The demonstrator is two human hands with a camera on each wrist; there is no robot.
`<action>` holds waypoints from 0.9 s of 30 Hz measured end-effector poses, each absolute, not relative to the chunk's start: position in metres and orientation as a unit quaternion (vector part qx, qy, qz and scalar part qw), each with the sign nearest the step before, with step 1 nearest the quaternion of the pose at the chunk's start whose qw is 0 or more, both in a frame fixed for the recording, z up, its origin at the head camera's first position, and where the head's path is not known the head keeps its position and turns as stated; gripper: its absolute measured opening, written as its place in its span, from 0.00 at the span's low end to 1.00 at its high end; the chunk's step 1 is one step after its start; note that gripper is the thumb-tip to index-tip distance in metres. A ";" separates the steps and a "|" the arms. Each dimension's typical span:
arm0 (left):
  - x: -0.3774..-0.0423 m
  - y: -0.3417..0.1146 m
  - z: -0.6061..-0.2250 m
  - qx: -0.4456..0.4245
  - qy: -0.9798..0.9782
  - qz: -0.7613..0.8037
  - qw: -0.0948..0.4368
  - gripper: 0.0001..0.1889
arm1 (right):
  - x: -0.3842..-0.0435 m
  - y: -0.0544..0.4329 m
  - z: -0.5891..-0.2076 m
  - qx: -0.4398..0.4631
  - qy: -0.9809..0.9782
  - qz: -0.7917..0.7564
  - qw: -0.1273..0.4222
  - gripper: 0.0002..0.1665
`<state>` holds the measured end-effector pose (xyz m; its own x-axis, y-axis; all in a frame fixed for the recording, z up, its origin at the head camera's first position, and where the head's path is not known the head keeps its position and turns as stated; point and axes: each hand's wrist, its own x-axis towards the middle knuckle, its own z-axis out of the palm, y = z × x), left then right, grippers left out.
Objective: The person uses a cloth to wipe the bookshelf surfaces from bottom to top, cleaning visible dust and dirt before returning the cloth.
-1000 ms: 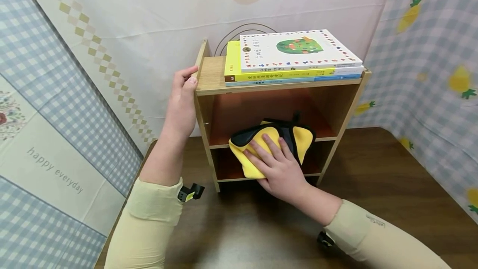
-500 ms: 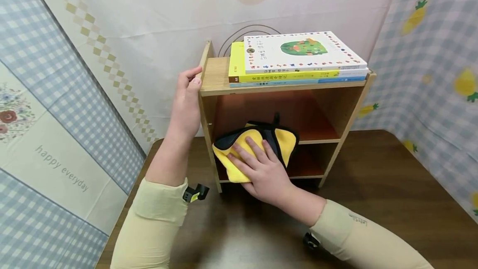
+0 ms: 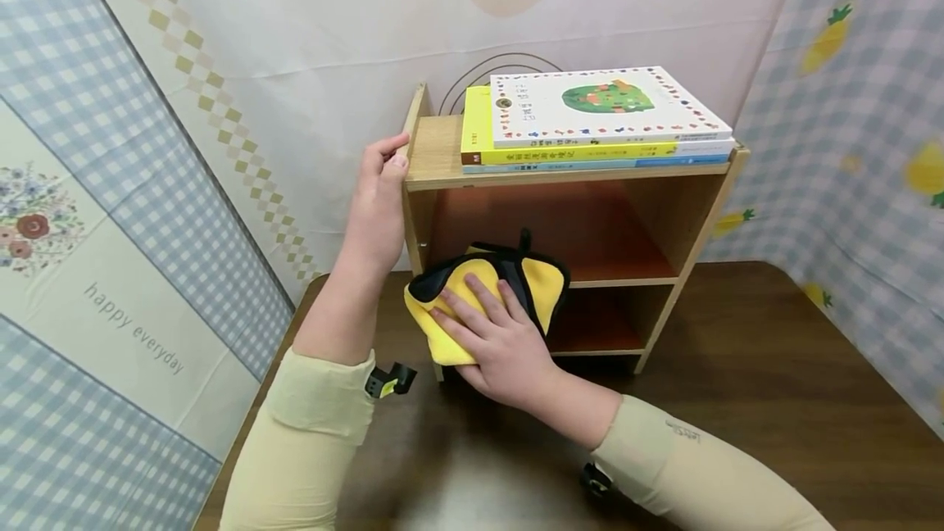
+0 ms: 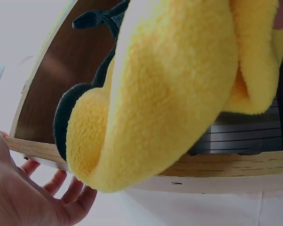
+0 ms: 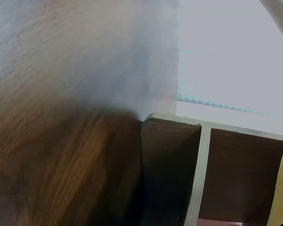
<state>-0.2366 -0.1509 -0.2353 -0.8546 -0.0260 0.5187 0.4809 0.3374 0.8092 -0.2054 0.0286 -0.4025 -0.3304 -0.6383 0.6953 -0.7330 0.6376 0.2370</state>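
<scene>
A small wooden shelf unit [image 3: 435, 146] stands on the table in the head view. My left hand [image 3: 378, 220] grips the upper part of its left side panel, thumb near the front edge and fingers round the outside. A folded yellow and dark grey cloth [image 3: 546, 285] lies against the front of the shelves at the left. Spread out over it, my right hand [image 3: 509, 355] presses with straight fingers. The yellow cloth [image 4: 165, 94] fills much of the left wrist view, with the left hand [image 4: 26, 197] on the panel beside it.
Several books [image 3: 605, 101] lie stacked on the shelf unit's top board. The dark wood table [image 3: 752, 351] extends to the right and front. A white backdrop [image 3: 332, 15] hangs behind, with patterned curtains at both sides.
My right hand has slid left with the cloth across the front of the shelf unit, now reaching its left side panel. The left hand keeps its grip. The view has shifted slightly.
</scene>
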 end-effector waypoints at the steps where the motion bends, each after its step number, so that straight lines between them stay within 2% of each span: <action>1: -0.237 -0.151 -0.235 -0.145 -0.786 -0.556 0.227 0.27 | -0.205 0.027 -0.402 0.421 -0.814 0.060 0.395 0.32; 27: -0.234 -0.151 -0.232 -0.129 -0.802 -0.544 0.209 0.26 | -0.196 0.008 -0.410 0.381 -0.837 0.011 0.391 0.34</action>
<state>-0.2338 -0.1510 -0.2317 -0.8798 -0.0208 0.4750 0.4335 0.3748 0.8195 -0.1958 0.0077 -0.4102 -0.4027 -0.6301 0.6639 -0.6476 0.7087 0.2798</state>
